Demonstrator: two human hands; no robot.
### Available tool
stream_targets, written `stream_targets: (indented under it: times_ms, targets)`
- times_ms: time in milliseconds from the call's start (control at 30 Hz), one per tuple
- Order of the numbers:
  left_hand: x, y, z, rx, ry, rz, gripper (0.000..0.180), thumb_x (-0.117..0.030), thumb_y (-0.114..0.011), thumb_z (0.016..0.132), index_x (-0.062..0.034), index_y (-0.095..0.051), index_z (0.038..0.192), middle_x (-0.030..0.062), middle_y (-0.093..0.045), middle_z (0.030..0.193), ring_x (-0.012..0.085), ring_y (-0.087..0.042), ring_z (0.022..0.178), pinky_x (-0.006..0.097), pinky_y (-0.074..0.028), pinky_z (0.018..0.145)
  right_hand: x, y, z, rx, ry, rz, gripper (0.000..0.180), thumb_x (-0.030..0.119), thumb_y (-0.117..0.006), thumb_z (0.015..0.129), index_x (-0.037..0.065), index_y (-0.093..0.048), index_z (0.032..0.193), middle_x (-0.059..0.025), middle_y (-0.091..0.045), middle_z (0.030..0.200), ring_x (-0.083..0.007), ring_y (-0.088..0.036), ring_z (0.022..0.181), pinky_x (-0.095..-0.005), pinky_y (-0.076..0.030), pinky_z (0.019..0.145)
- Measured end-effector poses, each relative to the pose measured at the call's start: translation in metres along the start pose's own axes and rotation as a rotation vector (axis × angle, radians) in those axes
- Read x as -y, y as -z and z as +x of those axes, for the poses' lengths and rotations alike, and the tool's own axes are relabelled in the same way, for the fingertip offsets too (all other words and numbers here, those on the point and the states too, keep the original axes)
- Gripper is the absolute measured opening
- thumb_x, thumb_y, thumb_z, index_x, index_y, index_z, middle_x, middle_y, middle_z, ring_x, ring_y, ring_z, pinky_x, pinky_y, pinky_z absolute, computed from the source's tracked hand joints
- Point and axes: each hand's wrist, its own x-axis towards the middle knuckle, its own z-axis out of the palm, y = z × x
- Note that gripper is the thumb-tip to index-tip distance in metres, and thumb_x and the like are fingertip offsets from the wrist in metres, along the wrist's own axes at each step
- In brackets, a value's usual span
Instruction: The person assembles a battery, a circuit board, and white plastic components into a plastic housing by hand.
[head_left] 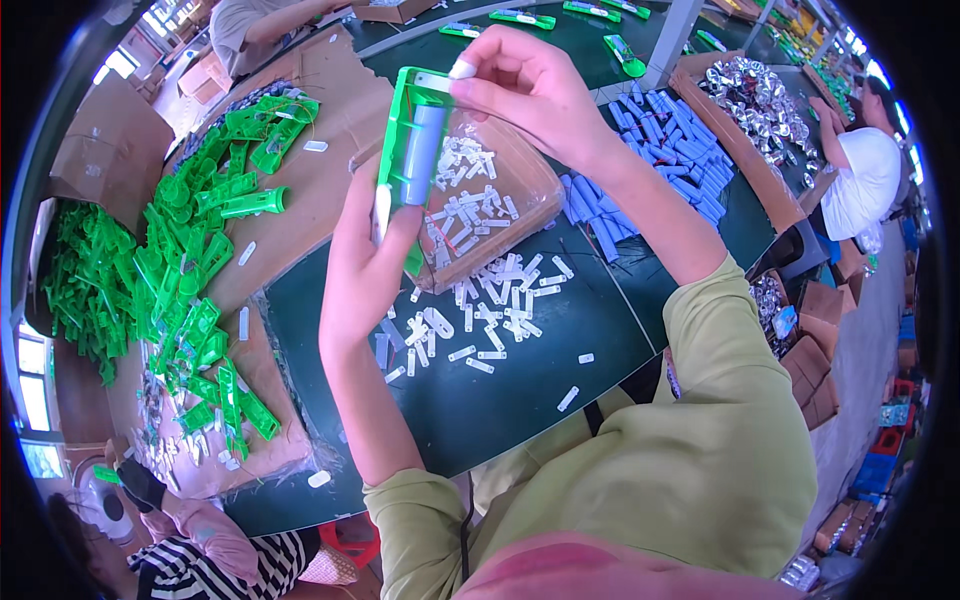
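Note:
My left hand is closed round the lower end of a green plastic housing, lifted above the table and tilted. Inside the housing lies a blue cylindrical battery. A small white strip sits across the housing's upper end. Thumb and forefinger of my right hand pinch at that strip's right end; its other fingers are curled. Behind the housing, a shallow cardboard box holds many small white strips. More loose white strips are scattered on the dark green tabletop below.
Green housings are heaped on cardboard at the left. Blue batteries pile up at the right, beside a cardboard tray of shiny metal parts. Co-workers sit at the far left, lower left and right. A metal post rises behind.

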Motion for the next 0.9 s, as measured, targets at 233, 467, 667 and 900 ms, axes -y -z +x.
stream_targets:
  times_ms: [233, 467, 667, 900]
  targets:
    - [0.003, -0.005, 0.004, 0.001, 0.129, 0.018, 0.036, -0.008, -0.046, 0.089, -0.0008, -0.042, 0.124, 0.0087, -0.059, 0.085, 0.0121, -0.058, 0.063, 0.024, -0.047, 0.056, -0.027, 0.0, 0.008, 0.002, 0.008, -0.151, 0.017, 0.012, -0.064, 0.085, 0.003, -0.052, 0.093, 0.0005, -0.056, 0.071, -0.0027, -0.051, 0.064, -0.0184, -0.041, 0.056]
    - [0.007, -0.004, 0.009, 0.004, 0.211, -0.237, 0.033, -0.011, -0.045, 0.087, -0.0001, -0.045, 0.118, 0.0106, -0.06, 0.085, 0.0134, -0.058, 0.062, 0.025, -0.047, 0.054, -0.051, -0.001, 0.015, 0.041, -0.096, -0.068, 0.023, 0.014, -0.06, 0.088, 0.003, -0.048, 0.103, -0.0003, -0.054, 0.072, -0.0041, -0.049, 0.066, -0.0193, -0.04, 0.058]
    - [0.02, -0.007, 0.011, -0.058, 0.122, -0.324, 0.033, -0.014, -0.048, 0.089, -0.0001, -0.044, 0.119, 0.008, -0.06, 0.087, 0.0118, -0.058, 0.067, 0.024, -0.048, 0.056, -0.055, -0.028, -0.019, -0.02, 0.014, -0.059, 0.039, 0.012, -0.048, 0.092, 0.001, -0.041, 0.129, -0.0078, -0.057, 0.109, -0.0125, -0.054, 0.099, -0.0267, -0.042, 0.088]
    - [0.039, 0.0, 0.009, -0.063, 0.157, -0.015, 0.038, -0.027, -0.047, 0.093, 0.0031, -0.047, 0.116, 0.0113, -0.059, 0.095, 0.0163, -0.058, 0.085, 0.031, -0.048, 0.074, -0.058, -0.054, 0.007, -0.124, -0.441, 0.219, 0.043, 0.01, -0.056, 0.087, -0.001, -0.044, 0.127, -0.0056, -0.056, 0.109, -0.01, -0.052, 0.098, -0.0241, -0.042, 0.083]
